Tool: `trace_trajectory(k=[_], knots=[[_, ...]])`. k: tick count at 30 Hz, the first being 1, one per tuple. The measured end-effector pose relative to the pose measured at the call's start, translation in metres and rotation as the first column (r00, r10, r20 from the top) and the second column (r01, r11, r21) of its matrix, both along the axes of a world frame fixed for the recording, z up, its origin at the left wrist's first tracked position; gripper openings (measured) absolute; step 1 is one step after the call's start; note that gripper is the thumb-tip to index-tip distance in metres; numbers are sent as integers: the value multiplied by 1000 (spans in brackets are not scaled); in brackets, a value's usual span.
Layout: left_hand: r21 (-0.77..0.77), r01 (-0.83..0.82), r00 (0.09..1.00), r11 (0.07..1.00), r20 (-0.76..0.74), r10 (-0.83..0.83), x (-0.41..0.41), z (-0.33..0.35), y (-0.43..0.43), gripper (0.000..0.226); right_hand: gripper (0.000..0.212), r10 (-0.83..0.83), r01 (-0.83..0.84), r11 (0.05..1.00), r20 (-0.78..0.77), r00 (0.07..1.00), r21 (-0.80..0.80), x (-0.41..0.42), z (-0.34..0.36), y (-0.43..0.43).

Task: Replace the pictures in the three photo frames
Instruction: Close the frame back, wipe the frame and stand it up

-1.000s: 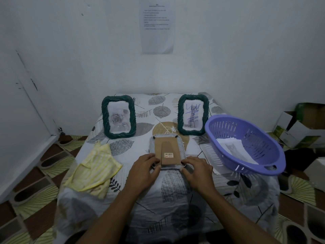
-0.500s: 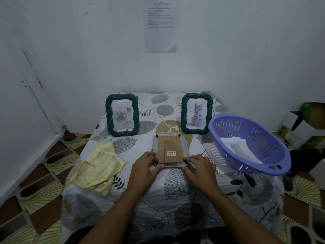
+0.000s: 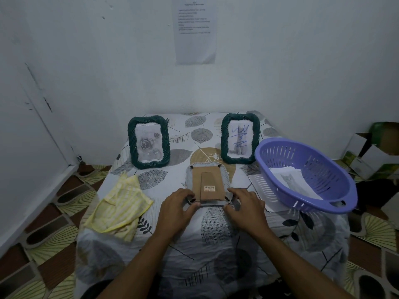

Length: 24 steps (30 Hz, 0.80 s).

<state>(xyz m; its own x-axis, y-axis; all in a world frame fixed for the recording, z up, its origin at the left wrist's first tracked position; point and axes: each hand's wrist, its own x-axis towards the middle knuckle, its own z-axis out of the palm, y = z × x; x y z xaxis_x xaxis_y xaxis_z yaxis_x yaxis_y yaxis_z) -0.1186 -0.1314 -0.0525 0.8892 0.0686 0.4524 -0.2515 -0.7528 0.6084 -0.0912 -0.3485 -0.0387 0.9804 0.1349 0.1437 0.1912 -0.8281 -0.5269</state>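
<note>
Early: face-down frame (image 3: 208,180) still backed, left hand (image 3: 177,210) and right hand (image 3: 246,209) pinching its near corners — rose frame (image 3: 149,142), cat frame (image 3: 240,139) likely pending.

Leaf-print table (image 3: 216,244) holds three photo frames (image 3: 149,142) (image 3: 240,139) (image 3: 208,184), yellow cloth (image 3: 119,207), purple basket (image 3: 313,169)

Prob. a home room, corner spot: small table w/ leaf-print cloth (image 3: 216,251), rose-print photo frame (image 3: 148,142) at 11 o'clock, patterned floor tiles (image 3: 54,240) at 8, opened cardboard boxes (image 3: 371,152) on floor at 3, printed sheet (image 3: 195,31) taped to wall at 12.
</note>
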Motion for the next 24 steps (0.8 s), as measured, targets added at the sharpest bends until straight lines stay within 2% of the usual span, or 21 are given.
trace_trajectory(k=[3,8,11,14,16,18,19,21,24], knots=[[4,-18,1000,1000,-19,18,4,1,0,26,42,-6,8,999,-68,998,33,9,7,0],[150,-90,991,985,-86,104,29,18,-22,37,39,-34,49,988,-109,993,144,24,21,9],[27,-61,962,998,-264,66,48,31,-45,49,37,-45,92,954,-166,985,285,30,28,12],[-97,-137,894,986,-441,81,62,45,-62,72,35,-53,210,790,-276,960,577,31,35,16],[-84,-182,865,980,-488,118,63,57,-70,84,26,-6,231,631,-293,956,740,27,46,17],[-108,-225,850,968,-507,141,62,67,-69,94,21,56,210,536,-283,958,818,27,58,19],[-169,-238,852,956,-509,122,63,69,-66,95,21,85,199,513,-280,956,835,28,63,20],[-415,-240,876,878,-483,11,61,76,-57,83,23,109,180,504,-269,957,845,31,71,22],[-744,-166,927,647,-342,-155,51,84,-46,31,20,92,161,534,-246,965,830,35,77,22]])
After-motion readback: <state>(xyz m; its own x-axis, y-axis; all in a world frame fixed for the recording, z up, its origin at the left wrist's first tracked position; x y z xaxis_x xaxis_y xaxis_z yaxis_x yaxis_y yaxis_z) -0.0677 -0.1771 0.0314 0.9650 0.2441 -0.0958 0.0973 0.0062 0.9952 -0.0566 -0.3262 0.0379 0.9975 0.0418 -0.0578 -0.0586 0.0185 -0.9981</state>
